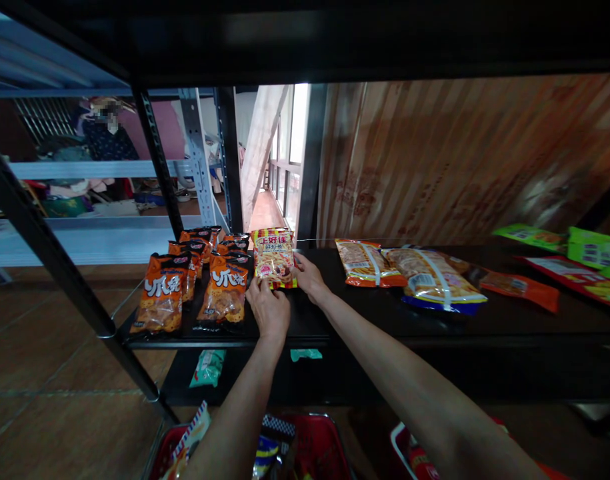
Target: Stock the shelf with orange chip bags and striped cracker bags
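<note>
A red-and-yellow striped snack bag (273, 252) stands upright on the black shelf (315, 323), its printed front facing me. My left hand (271, 310) grips its lower edge with bent fingers. At the bag's right side, my right hand (309, 279) pinches the edge; its fingertips are partly hidden. Just left of the bag are orange-and-black snack bags in two rows, the front ones being one bag (223, 290) beside my left hand and another bag (159, 293) farther left.
To the right lie a taped orange pack (367, 263), a taped blue-edged pack (435, 277), an orange packet (522, 287) and green bags (592, 250). Black posts (157, 160) and an upper shelf (335, 40) frame the space. Below are a teal packet (208, 368) and a red basket (329, 443).
</note>
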`<state>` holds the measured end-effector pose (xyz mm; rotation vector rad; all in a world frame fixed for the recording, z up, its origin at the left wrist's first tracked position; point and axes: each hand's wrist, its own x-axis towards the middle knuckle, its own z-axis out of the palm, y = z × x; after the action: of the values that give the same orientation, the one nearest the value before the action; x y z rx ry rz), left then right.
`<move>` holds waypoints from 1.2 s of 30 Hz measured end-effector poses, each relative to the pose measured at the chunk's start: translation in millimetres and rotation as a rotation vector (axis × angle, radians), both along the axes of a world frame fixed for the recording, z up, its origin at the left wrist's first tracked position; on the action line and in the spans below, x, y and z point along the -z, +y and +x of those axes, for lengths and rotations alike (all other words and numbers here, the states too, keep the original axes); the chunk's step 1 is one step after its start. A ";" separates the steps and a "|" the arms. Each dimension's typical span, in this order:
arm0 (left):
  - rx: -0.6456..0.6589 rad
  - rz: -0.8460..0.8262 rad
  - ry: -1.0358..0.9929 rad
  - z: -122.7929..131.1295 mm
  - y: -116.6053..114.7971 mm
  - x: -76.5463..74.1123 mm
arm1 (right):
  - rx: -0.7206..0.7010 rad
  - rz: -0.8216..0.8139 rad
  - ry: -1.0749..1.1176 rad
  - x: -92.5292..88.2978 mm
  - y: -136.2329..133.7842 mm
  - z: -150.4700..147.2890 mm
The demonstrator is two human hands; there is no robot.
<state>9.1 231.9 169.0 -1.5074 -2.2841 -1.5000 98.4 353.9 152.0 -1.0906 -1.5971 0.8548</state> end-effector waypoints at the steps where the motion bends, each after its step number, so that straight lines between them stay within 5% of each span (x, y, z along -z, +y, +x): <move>1: -0.003 -0.009 0.018 0.4 -0.6 -0.4 | 0.001 -0.007 0.003 -0.8 0.4 0.2; 36: -0.004 -0.025 0.123 7.7 -2.2 4.7 | 0.041 0.059 -0.167 -2.1 -14.7 13.2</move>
<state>16.8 229.7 164.3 -1.5531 -2.2440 -1.3421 111.6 339.2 154.1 -1.1739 -1.7198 0.7004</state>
